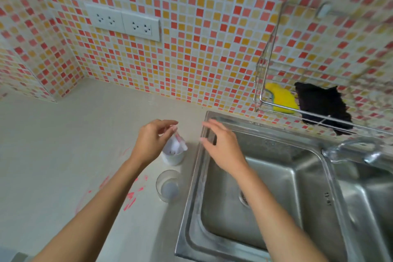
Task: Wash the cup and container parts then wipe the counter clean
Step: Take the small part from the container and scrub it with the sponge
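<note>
A small white container [173, 158] stands on the pale counter [63, 144] just left of the sink. A crumpled clear and white wrapper [176, 144] sticks out of it. My left hand [152, 140] pinches the top of that wrapper with thumb and fingertips. In front of the container stands a clear glass cup [168, 185], upright. Pink smears [131, 198] mark the counter left of the cup. My right hand [223, 147] hovers over the sink's left rim, fingers spread, holding nothing.
A steel double sink [276, 176] fills the right side, with a tap [350, 149] at its back. On the tiled wall hangs a wire rack [261, 100] with a yellow sponge [280, 100] and a black cloth [323, 106]. Wall sockets [124, 22] sit above the counter.
</note>
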Available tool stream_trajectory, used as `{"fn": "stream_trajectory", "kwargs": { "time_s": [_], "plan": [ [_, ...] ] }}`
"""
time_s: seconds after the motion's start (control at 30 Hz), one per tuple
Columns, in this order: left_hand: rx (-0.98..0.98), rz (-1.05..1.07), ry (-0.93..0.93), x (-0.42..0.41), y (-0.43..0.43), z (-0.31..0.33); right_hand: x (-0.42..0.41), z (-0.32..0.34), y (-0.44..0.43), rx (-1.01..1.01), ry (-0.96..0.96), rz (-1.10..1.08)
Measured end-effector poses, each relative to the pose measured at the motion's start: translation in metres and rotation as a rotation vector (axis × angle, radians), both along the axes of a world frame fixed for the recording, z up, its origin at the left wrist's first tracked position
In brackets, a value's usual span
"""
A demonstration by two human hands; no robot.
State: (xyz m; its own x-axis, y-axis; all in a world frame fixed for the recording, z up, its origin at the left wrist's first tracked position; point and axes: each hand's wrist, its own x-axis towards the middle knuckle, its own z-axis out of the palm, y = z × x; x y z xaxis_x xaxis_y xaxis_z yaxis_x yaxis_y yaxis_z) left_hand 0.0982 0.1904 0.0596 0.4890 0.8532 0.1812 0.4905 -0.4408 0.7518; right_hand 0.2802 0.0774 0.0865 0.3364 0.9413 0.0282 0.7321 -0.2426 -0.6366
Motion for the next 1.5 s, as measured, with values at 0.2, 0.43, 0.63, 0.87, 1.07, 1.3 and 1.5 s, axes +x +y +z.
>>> {"fn": "stream_trajectory", "kwargs": {
  "time_s": [0.2, 0.43, 0.63, 0.87, 1.07, 1.3, 1.5],
  "plan": [
    [-0.181, -0.097, -0.089, 0.037, -0.040, 0.010, 0.065, 0.094, -0.036, 0.469, -0.214, -0.240],
    [-0.247, -0.145, -0.126, 0.092, -0.068, 0.029, 0.143, 0.099, -0.022, 0.172, -0.223, -0.363],
    [-0.258, -0.105, -0.127, 0.122, -0.085, 0.040, 0.161, 0.098, 0.000, -0.058, -0.103, -0.314],
    [-0.341, -0.023, -0.279, 0.149, -0.115, 0.042, 0.169, 0.106, -0.005, 0.157, -0.028, -0.256],
    [-0.400, -0.032, -0.323, 0.163, -0.129, 0.034, 0.126, 0.088, -0.086, 0.621, 0.048, -0.216],
    [-0.255, -0.071, -0.283, 0.173, -0.151, 0.044, 0.126, 0.019, -0.146, 0.429, -0.044, -0.220],
    [-0.256, -0.042, -0.295, 0.184, -0.167, 0.041, 0.097, 0.009, -0.148, 0.325, -0.091, -0.192]
  ]
}}
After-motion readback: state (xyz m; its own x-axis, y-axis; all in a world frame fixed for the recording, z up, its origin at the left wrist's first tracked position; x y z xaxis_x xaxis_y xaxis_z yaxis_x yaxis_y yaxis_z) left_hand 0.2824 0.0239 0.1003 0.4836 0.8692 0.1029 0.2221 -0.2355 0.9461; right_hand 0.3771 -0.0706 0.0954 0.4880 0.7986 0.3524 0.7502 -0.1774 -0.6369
